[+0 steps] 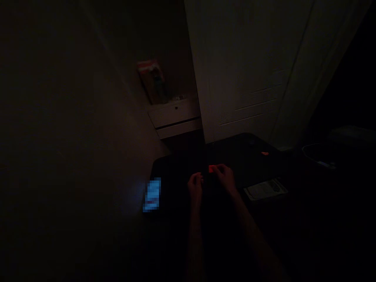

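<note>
The room is very dark. My right hand (225, 176) is closed in a pinch on a small, flat, bright red piece (211, 169) above the black table (182, 196); its exact kind does not show. Just left of it, apart from the red piece, my left hand (195, 184) has its fingers curled together. Whatever it may hold is too dark to make out. Another small orange-red piece (264, 153) lies toward the far right of the table.
A lit, blurred-out screen (152, 195) is at the table's left edge beside the wall. A pale printed booklet or packet (266, 190) sits at the near right edge. Behind are a white drawer unit (176, 117) with a red-topped box (151, 80), and a pale panelled door (243, 70).
</note>
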`<state>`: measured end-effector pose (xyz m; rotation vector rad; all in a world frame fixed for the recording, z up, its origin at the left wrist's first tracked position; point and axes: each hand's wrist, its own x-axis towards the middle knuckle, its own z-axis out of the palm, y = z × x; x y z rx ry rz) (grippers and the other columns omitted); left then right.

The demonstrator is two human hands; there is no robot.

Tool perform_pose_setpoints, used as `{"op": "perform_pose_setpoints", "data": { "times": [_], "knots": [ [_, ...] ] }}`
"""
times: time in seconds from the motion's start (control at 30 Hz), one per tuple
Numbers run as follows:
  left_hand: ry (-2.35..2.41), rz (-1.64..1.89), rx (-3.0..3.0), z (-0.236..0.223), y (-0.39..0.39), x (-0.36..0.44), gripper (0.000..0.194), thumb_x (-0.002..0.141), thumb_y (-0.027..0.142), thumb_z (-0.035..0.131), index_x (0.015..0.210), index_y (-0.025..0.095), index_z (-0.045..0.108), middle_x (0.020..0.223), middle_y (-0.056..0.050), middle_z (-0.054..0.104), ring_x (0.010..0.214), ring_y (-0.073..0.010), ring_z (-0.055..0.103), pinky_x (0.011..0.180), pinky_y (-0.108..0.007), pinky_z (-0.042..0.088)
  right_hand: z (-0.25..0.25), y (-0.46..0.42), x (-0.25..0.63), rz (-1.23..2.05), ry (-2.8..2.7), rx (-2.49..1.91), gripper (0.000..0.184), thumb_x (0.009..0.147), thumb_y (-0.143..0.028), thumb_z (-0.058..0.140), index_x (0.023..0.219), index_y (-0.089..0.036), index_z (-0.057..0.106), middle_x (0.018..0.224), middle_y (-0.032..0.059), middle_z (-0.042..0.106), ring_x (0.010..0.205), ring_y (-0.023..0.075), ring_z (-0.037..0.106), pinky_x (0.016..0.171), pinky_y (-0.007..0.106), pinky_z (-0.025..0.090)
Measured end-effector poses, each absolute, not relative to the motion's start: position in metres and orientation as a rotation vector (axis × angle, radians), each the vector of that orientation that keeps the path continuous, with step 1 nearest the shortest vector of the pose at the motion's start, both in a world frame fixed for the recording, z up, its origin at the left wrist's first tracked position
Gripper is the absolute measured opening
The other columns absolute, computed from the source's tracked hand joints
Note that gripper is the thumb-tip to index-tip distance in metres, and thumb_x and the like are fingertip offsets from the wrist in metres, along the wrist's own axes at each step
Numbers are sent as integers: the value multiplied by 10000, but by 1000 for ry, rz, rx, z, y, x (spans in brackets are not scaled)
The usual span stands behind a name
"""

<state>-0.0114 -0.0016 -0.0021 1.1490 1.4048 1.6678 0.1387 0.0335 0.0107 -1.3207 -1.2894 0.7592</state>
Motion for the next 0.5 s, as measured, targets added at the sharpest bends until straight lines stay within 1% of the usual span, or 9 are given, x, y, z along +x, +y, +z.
{"op": "perform_pose_setpoints", "data": {
  "times": [0.07,0.13,0.23,0.33,0.5],
  "knots": [
    [1392,1675,1122,-4,0,-10,377,861,502,667,951,144,741,839,-83,723,709,-159,655,686,-272,507,13,39,164,640,-1180,-1427,392,817,-544,649,944,-184,735,911,121,779,866,291,719,751,376,523],
    [1379,1680,1111,-5,0,-9,351,860,483,670,935,148,741,826,-79,719,700,-156,650,679,-269,506,13,42,183,588,-1138,-1483,384,804,-543,653,913,-184,733,917,132,780,869,296,724,748,373,523],
    [1370,1671,1132,-6,0,-9,317,867,452,665,938,153,743,825,-74,719,700,-154,646,682,-268,504,8,41,197,610,-1104,-1511,362,810,-518,626,884,-181,738,936,140,784,882,298,729,753,368,526],
    [1359,1666,1162,-6,0,-9,299,868,432,662,949,155,742,842,-73,721,720,-156,652,706,-273,508,5,41,199,622,-1128,-1507,368,813,-504,616,921,-178,748,962,135,788,903,292,729,750,353,524],
    [1358,1653,1137,-5,1,-8,311,861,445,664,935,152,738,815,-68,713,702,-151,639,690,-270,496,2,51,212,595,-1283,-1605,344,822,-479,615,894,-177,763,916,120,790,867,281,730,734,343,513]
  ]
}}
